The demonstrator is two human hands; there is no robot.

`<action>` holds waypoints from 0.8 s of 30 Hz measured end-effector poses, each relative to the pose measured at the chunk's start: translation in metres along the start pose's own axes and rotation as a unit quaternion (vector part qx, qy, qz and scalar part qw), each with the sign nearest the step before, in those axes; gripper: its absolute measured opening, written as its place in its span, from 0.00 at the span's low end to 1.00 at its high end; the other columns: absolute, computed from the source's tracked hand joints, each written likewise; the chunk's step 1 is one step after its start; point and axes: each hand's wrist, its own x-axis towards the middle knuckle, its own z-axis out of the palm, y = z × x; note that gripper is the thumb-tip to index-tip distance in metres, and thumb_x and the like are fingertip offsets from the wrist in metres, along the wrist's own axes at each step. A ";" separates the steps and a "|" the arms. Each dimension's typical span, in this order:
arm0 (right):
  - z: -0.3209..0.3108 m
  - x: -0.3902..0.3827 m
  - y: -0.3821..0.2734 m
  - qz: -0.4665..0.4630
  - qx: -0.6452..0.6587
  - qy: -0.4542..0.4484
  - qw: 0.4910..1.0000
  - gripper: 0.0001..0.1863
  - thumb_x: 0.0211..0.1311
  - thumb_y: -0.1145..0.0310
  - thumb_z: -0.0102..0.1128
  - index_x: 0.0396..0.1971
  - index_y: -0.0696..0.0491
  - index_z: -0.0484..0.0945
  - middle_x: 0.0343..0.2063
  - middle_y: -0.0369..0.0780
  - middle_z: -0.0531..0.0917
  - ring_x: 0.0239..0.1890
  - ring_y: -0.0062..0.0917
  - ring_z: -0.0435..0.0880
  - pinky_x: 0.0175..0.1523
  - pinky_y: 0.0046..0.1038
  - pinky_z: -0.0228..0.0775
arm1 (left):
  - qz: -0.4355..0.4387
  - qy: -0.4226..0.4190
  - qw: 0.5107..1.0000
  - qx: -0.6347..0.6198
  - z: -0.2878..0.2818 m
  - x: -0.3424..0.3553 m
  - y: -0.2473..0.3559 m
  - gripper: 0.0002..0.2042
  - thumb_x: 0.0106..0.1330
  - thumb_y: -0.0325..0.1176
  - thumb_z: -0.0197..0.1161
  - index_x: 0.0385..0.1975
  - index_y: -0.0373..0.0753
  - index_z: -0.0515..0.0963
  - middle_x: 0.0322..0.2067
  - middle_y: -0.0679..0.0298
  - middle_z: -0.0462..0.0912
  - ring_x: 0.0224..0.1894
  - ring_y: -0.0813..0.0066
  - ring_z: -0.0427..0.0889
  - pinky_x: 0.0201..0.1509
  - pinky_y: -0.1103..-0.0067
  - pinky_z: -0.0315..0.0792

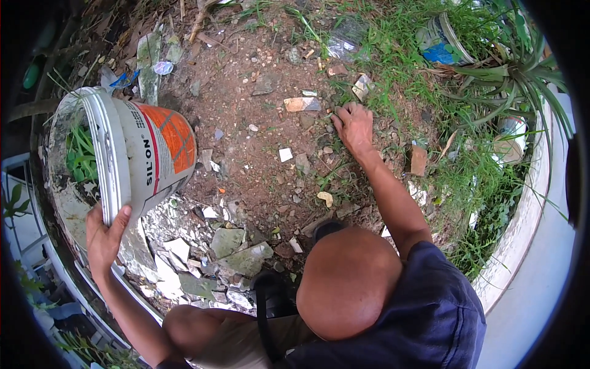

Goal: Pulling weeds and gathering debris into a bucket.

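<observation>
A white plastic bucket [138, 132] with an orange patch on its side tilts at the left, its mouth turned to the left. Pulled green weeds [81, 154] lie inside it. My left hand [106, 237] grips the bucket's rim, thumb on the outer side. Farther to the right, my right hand [355, 126] reaches down to the soil with its fingers curled together at small grass stalks. What is between those fingertips, if anything, is hidden. Beside it lie a flat tile piece [302, 104] and a crumpled wrapper-like scrap [362, 87].
Broken tiles and stone slabs [246, 258] pile up between the bucket and my legs. Grass [399, 80] and a spiky-leaved plant [513, 74] grow at the right, by an old paint bucket [444, 40] and a curved white wall [522, 227]. A brick piece [418, 160] lies near my right forearm.
</observation>
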 end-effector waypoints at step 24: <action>-0.015 -0.040 -0.002 -0.117 0.079 -0.069 0.988 0.06 0.48 0.70 0.56 0.25 0.55 0.71 0.25 0.43 0.70 0.29 0.37 0.71 0.32 0.34 0.64 | -0.061 -0.049 0.996 -0.047 -0.005 0.012 -0.024 0.32 0.51 0.53 0.62 0.45 0.28 0.68 0.37 0.53 0.72 0.35 0.70 0.73 0.41 0.78 0.67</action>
